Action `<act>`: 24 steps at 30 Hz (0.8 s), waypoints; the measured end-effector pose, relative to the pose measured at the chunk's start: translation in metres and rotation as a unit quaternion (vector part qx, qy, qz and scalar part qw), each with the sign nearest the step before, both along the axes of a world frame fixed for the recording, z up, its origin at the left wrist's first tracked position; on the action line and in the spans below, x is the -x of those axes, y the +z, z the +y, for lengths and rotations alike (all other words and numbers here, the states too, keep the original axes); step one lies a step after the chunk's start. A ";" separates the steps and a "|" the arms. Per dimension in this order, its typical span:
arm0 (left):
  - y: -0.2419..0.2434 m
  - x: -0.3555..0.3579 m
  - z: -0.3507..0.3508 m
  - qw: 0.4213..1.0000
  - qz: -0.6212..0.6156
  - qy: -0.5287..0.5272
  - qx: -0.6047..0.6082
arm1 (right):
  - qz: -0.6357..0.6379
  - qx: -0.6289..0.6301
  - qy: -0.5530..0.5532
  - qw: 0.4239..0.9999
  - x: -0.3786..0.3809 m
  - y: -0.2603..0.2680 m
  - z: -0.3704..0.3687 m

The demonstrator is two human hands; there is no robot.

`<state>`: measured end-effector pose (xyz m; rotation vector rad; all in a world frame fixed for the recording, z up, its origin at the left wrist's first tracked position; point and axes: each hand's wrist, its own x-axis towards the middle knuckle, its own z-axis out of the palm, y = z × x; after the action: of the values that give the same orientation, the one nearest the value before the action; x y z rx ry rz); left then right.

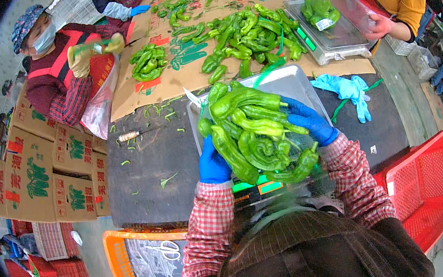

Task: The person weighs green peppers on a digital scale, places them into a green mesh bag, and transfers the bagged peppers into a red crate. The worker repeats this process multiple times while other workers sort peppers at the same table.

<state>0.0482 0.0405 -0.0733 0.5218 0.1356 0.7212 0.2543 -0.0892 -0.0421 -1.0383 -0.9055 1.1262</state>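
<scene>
A large bunch of long green peppers (255,133) is held up between my two blue-gloved hands. My left hand (213,163) supports its lower left side, and my right hand (311,120) grips its right side. The bunch seems to be in a clear net or bag with a green tie and a white tag at its upper left. Below it sits a digital scale with a metal tray (290,78) and a lit green display (245,185). Beyond the tray, a loose heap of green peppers (249,35) lies on flattened cardboard (190,72).
A wooden-handled knife (130,136) lies left; light-blue gloves (347,91) lie right. Co-workers stand at left, far side and right, one beside another scale (333,38). An orange crate (121,274) with scissors and a red crate (422,190) flank me. Printed cartons (33,171) stand left.
</scene>
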 end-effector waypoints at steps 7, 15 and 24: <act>0.030 -0.007 -0.005 0.996 -0.035 -0.058 0.056 | 0.287 -0.033 0.124 0.949 0.016 0.019 -0.021; 0.027 -0.043 -0.027 0.977 0.040 -0.154 -0.142 | 0.405 -0.086 0.023 0.910 0.032 0.021 -0.079; 0.094 -0.106 -0.131 0.927 0.173 -0.170 -0.285 | 0.354 -0.231 -0.201 0.884 0.021 0.053 -0.215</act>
<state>0.1546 -0.0904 0.0209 1.2004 0.1593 0.3099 0.2334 -0.3044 0.0113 -0.3324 -0.3079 0.7812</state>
